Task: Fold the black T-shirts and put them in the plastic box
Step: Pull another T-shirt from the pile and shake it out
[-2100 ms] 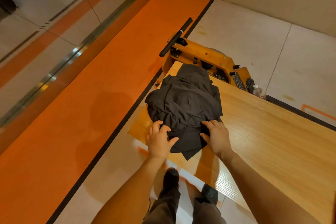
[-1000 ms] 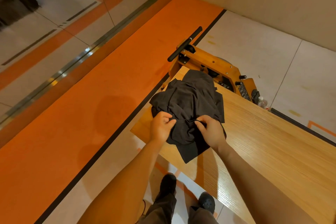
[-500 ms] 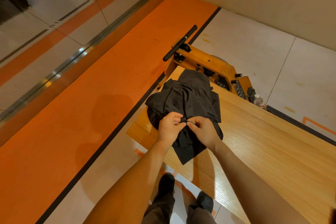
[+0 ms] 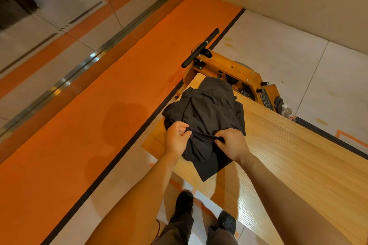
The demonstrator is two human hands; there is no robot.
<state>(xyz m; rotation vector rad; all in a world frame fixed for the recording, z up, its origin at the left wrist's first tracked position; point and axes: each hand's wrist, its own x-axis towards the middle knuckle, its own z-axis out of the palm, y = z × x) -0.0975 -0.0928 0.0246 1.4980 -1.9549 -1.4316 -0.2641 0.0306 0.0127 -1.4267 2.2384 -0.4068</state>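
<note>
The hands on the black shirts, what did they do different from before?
Both hands went from resting flat on the pile of black T-shirts to taking hold of it: the left hand and right hand now pinch a fold of cloth, stretched between them. The pile stayed on the wooden table.

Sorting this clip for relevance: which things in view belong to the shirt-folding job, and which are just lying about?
Job:
- pile of black T-shirts
- left hand and right hand, both pinching one edge of the fabric
- wooden table

Lying about:
- yellow machine
- plastic bottle

No plastic box in view.
</note>
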